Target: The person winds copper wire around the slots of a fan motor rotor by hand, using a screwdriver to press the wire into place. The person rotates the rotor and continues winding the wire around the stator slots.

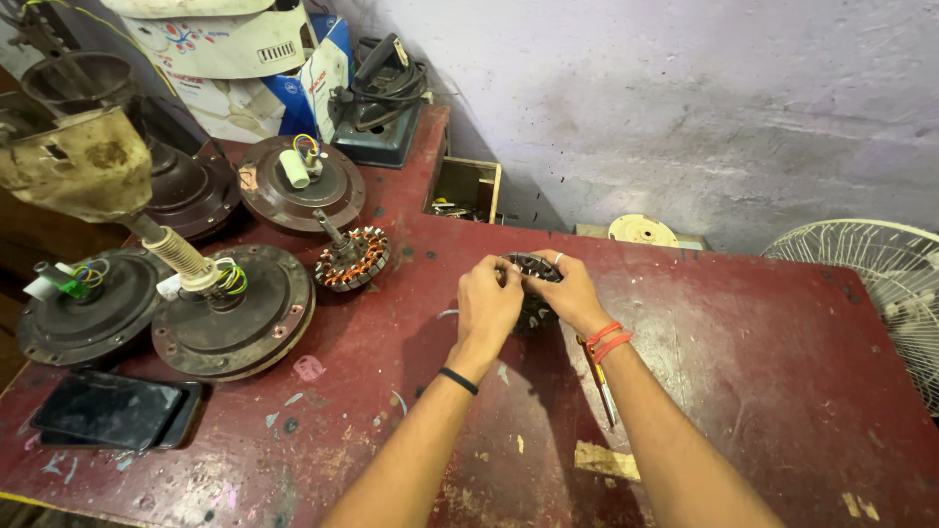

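Note:
My left hand and my right hand both grip a dark round fan stator held just above the red table, near its middle. The hands cover most of the stator; only its upper rim and a lower part show. A black band is on my left wrist and red bands are on my right wrist. A screwdriver with a red and yellow handle lies on the table under my right forearm.
A second stator with copper windings lies to the left. Several dark fan motor housings fill the left side, and a phone lies at front left. A small open wooden box sits behind; a white fan grille stands at the right.

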